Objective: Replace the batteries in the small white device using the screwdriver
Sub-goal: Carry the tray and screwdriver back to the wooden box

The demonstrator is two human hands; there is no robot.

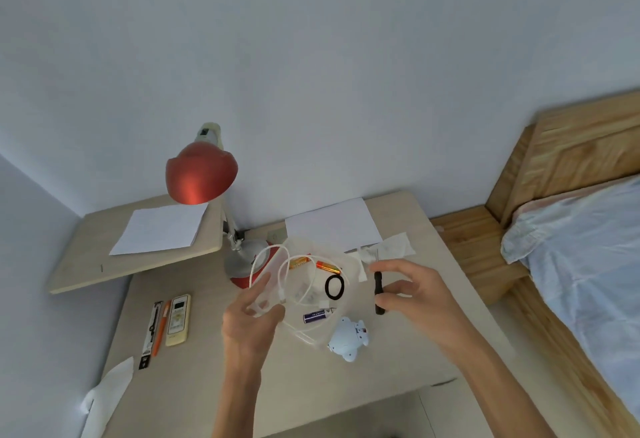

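Observation:
The small white bear-shaped device [348,337] lies on the desk [207,361] between my two hands. My right hand [420,293] holds a black-handled screwdriver [378,290] upright above the desk, thin shaft pointing up. My left hand [249,318] is raised with a clear plastic piece [265,293] pinched between its fingers. Two orange batteries [328,267] lie further back, and a blue-labelled battery [317,316] rests just behind the device.
A white cable [287,274] loops across the middle. A black hair tie [335,287], red desk lamp [201,177], paper sheets [332,226], tissue [394,247], a remote [178,319] and pens [154,330] lie around. A wooden bed [571,229] stands at the right.

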